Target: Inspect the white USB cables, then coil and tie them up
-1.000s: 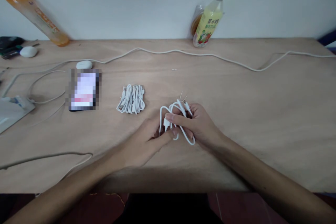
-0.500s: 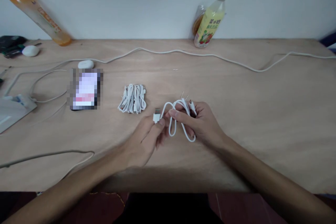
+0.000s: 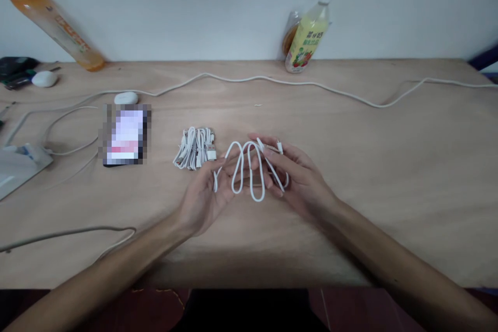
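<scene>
A white USB charging cable (image 3: pixel 257 198) hangs in loose loops between my two hands, above the front middle of the table. My left hand (image 3: pixel 204 192) holds its USB plug (image 3: pixel 211 152) end, with the thumb up against it. My right hand (image 3: pixel 301 174) grips the looped part between thumb and fingers. The cable's small other plug (image 3: pixel 279 147) sticks up by the right fingers. Just beyond my left hand lies a pile of bundled white cables (image 3: pixel 192 148), partly overlapped by the USB plug in this view.
A pixelated phone (image 3: pixel 126 135) and a white earbud case (image 3: pixel 126 98) lie to the left. A long white cord (image 3: pixel 257 78) crosses the table. An orange drink bottle (image 3: pixel 58 31) and a yellow drink bottle (image 3: pixel 307 39) lean at the wall. A white box-like object (image 3: pixel 23 168) sits at the left edge.
My left hand has moved left with the USB plug, drawing the cable's loops wider apart. My right hand has turned a little and its loops have opened out.
</scene>
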Demonstrator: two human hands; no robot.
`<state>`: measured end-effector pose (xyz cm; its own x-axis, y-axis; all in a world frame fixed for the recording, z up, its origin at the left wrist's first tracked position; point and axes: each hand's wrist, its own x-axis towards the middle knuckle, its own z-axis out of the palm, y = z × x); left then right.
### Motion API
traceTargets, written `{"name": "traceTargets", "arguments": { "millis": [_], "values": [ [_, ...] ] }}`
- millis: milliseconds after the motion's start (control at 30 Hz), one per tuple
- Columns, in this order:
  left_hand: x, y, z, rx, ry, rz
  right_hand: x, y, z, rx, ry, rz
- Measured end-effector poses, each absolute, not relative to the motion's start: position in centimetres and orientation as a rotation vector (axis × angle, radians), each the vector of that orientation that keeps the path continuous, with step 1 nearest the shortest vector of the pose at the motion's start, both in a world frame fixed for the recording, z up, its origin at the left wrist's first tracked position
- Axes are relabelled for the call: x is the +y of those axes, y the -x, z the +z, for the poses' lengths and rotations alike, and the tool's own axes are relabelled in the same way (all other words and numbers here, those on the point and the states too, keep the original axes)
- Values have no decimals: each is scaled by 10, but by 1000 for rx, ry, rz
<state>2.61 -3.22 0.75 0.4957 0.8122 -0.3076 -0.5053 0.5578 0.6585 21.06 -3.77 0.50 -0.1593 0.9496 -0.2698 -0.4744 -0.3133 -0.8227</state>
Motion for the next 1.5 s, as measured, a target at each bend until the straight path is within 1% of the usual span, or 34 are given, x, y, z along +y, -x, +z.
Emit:
{"name": "traceTargets", "arguments": {
  "millis": [333, 500, 700, 833, 933, 1100, 1267, 1500],
  "values": [
    [-28, -26, 14, 604, -363, 836, -32, -217, 0, -730, 1178, 1574],
    [-27, -27, 16, 658, -361, 834, -32, -217, -1, -804, 1182, 1541],
    [-26, -27, 18, 698, -372, 884, -34, -218, -1, -968, 1301, 1357],
    [-26, -26, 19, 722, -389, 901, -31, -219, -2, -1030, 1323, 1303],
    [-25, -26, 20, 776, -387, 923, -28, -222, -4, -1028, 1344, 1355],
    [-21, -25, 21, 809, -377, 946, -26, -225, -1, -821, 1294, 1642],
    [-23, -25, 21, 808, -380, 944, -25, -221, 7, -734, 1227, 1809],
    [-29, -25, 13, 832, -645, 1025, -23, -220, 4, -714, 1199, 1799]
  ]
}}
